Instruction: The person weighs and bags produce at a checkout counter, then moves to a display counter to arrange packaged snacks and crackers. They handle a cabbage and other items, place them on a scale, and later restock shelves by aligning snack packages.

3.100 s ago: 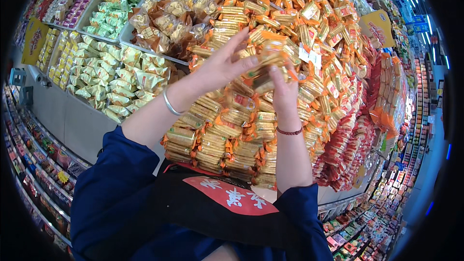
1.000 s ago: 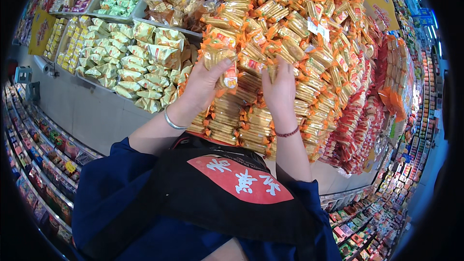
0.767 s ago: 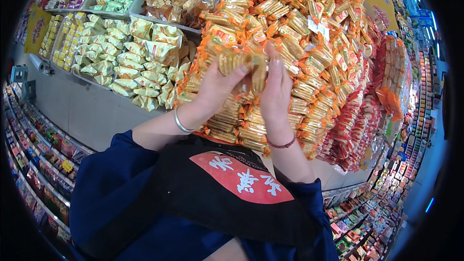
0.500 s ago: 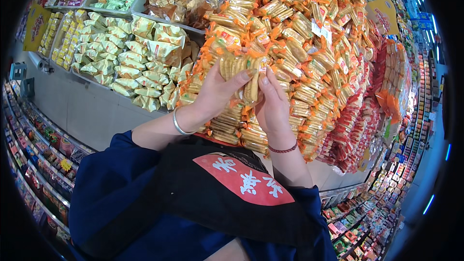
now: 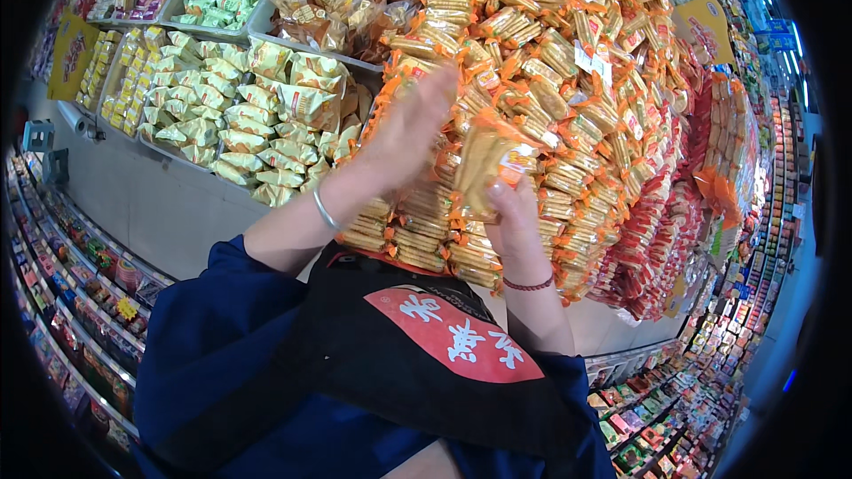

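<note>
Clear packs of golden stick-shaped biscuits with orange ends form a large pile (image 5: 568,133) before me. My right hand (image 5: 515,213) is closed on one such biscuit pack (image 5: 477,168), held up over the pile's near part. Its thumb presses on the pack near a white and orange label. To the left of that pack, my left hand (image 5: 404,137) is apart from it, over the pile's left side. Motion blurs it, but its fingers look stretched out and I see nothing in them. A silver bangle circles my left wrist, a dark red bracelet my right.
Left of the pile, a tray holds pale yellow-green snack packs (image 5: 257,129). Behind them a bin (image 5: 364,62) contains brown and clear bags. Red-wrapped packs (image 5: 643,253) lie on the pile's right side. Stocked shelves (image 5: 75,293) curve along the left edge.
My left hand has let go of the biscuit pack and moved up and to the left of it. The right hand keeps the pack, now turned and slightly lower.
</note>
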